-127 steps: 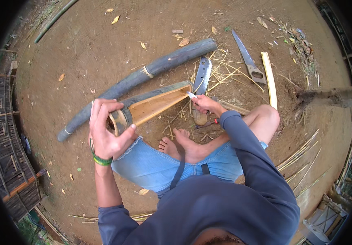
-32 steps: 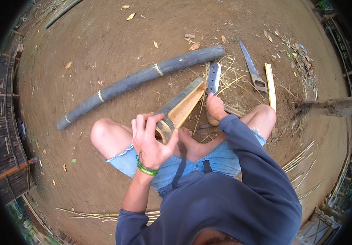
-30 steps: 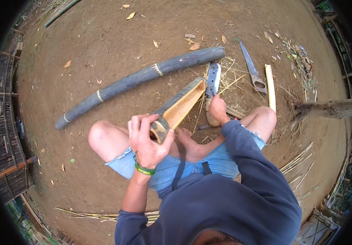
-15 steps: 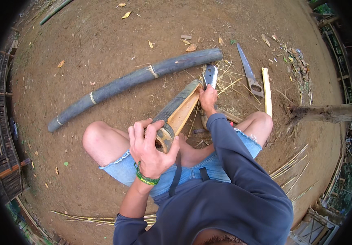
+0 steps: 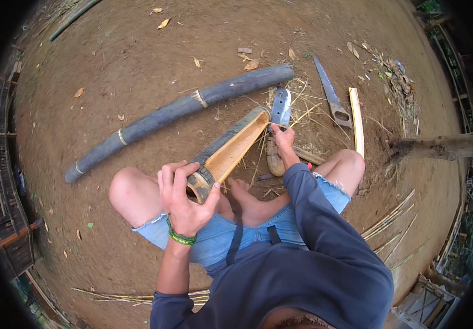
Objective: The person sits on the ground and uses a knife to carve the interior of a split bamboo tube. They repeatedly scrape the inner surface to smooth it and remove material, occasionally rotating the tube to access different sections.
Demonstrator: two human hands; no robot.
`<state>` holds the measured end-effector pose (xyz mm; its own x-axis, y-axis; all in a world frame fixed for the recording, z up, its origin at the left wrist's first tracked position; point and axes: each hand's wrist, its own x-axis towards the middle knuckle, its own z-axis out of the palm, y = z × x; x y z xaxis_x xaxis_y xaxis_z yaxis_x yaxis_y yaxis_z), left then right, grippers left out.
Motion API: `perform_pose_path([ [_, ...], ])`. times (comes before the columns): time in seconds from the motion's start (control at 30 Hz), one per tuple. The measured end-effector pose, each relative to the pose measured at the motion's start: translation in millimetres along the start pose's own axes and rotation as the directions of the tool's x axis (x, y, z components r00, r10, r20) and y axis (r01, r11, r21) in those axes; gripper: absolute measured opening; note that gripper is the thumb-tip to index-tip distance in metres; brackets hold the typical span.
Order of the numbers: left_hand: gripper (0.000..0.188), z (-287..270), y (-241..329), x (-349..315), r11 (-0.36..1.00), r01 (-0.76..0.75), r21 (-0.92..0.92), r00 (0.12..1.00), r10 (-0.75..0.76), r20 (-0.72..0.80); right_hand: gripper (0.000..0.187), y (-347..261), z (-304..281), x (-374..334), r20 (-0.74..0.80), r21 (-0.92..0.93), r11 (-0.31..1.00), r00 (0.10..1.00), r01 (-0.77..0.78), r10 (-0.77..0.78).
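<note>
Across my lap slants a bamboo tube point(image 5: 228, 143), dark outside and pale inside, with a long side opening facing up and right. My left hand point(image 5: 184, 200) grips its near end, thumb at the rim and fingers over the top. My right hand point(image 5: 285, 141) is by the far end, fingers curled and pressed together; what they hold, if anything, I cannot make out. Just beyond and under those fingers lies a broad knife blade point(image 5: 281, 107) with holes in it. A rounded wooden piece like a handle point(image 5: 274, 156) shows beside the hand, partly covered.
A long dark bamboo pole point(image 5: 160, 120) lies on the dirt ahead. To the right are a handsaw point(image 5: 332, 96), a pale split bamboo strip point(image 5: 357, 123) and a tree trunk point(image 5: 439, 148). Thin bamboo strips point(image 5: 392, 219) lie at the lower right. Leaves dot the ground.
The bamboo tube has shifted left with my left hand and turned its opening more upward. My right hand has come slightly nearer and apart from the tube's end, uncovering the wooden piece.
</note>
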<state>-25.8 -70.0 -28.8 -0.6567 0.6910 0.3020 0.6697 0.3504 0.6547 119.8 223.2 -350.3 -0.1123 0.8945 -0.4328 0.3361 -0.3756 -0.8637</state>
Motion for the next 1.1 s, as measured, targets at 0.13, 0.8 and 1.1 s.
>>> perform_pose_path([
  [0.13, 0.049, -4, -19, -1, 0.997, -0.08, 0.0, 0.996, 0.08, 0.049, 0.05, -20, -28, 6, -0.075, -0.584, 0.799, 0.971, 0.143, -0.228],
  [0.8, 0.043, -13, -47, 36, 0.885, -0.464, -0.021, 0.856, 0.455, 0.244, 0.031, -74, -52, 40, 0.822, -0.537, 0.099, 0.546, 0.838, -0.159],
  [1.1, 0.043, -14, -52, 54, 0.876, -0.482, -0.025, 0.84, 0.47, 0.273, 0.035, -63, -47, 50, 0.935, -0.355, -0.096, 0.35, 0.93, -0.064],
])
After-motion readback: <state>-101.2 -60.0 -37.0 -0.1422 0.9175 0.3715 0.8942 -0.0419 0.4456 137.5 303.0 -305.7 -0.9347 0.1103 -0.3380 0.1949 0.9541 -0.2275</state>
